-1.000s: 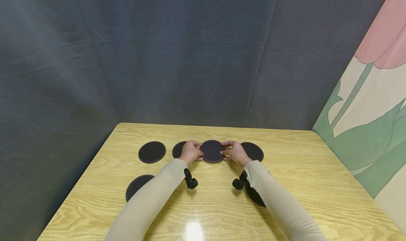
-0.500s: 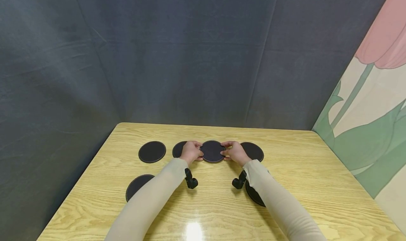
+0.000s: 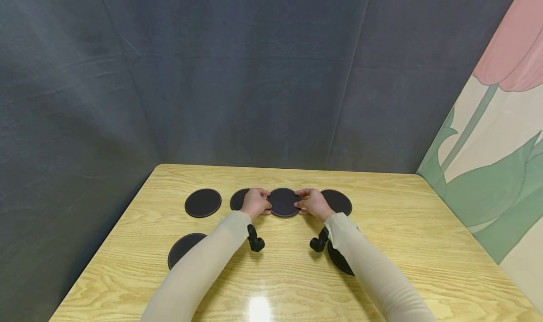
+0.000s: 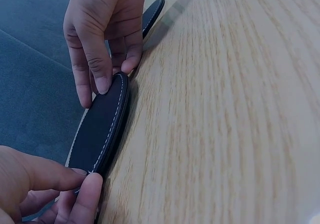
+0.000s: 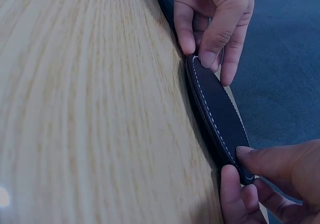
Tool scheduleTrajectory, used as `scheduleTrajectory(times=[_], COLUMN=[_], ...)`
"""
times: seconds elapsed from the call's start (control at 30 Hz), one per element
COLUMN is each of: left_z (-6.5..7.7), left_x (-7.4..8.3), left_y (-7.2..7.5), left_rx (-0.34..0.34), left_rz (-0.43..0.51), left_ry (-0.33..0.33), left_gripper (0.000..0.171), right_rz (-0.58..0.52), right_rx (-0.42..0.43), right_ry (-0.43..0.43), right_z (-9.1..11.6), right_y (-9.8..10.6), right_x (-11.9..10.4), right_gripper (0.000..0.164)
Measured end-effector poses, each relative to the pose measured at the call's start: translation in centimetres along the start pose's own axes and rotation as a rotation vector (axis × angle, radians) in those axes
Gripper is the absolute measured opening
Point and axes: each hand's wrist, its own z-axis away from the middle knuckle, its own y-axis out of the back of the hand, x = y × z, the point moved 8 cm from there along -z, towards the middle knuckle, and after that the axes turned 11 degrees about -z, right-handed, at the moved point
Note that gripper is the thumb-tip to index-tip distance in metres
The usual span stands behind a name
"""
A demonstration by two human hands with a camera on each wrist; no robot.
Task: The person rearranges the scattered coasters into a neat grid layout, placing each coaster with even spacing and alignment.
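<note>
Between my hands is a round black coaster point(image 3: 283, 202) with pale stitching round its rim. My left hand point(image 3: 256, 202) pinches its left edge, and my right hand point(image 3: 314, 203) pinches the right edge. Seen from the left wrist, the coaster point(image 4: 102, 121) has a thick, layered-looking edge, with the left thumb on top and other fingers at the side. The right wrist view has the right thumb point(image 5: 250, 156) on its upper face and fingertips against the rim. Whether its underside touches the table cannot be told.
More black coasters lie on the wooden table point(image 3: 271, 279): one at far left point(image 3: 203, 202), one partly behind each hand point(image 3: 239, 199) point(image 3: 338, 202), and two nearer ones point(image 3: 184, 248) point(image 3: 340, 260) partly under the sleeves. A dark curtain point(image 3: 254, 77) hangs behind the table's back edge.
</note>
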Motion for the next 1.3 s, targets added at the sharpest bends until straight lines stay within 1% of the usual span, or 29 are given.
scheduleTrajectory(times=[0.33, 0.67, 0.87, 1.07, 1.3], left_z=[0.16, 0.17, 0.22, 0.24, 0.16], left_x=[-0.04, 0.03, 0.03, 0.23, 0.18], left_y=[0.04, 0.01, 0.03, -0.12, -0.12], left_rx=[-0.003, -0.004, 0.001, 0.004, 0.001], left_rz=[-0.008, -0.007, -0.026, -0.059, -0.062], left_ry=[0.014, 0.006, 0.017, 0.003, 0.003], left_gripper=[0.043, 0.042, 0.042, 0.043, 0.042], right_rz=[0.001, 0.000, 0.009, 0.022, 0.033], right_rx=[0.010, 0.009, 0.011, 0.007, 0.016], right_ry=[0.004, -0.005, -0.021, -0.014, -0.021], right_z=[0.12, 0.19, 0.25, 0.47, 0.24], right_y=[-0.14, -0.09, -0.08, -0.14, -0.24], right_x=[-0.03, -0.07, -0.02, -0.26, -0.15], right_gripper=[0.042, 0.043, 0.042, 0.040, 0.040])
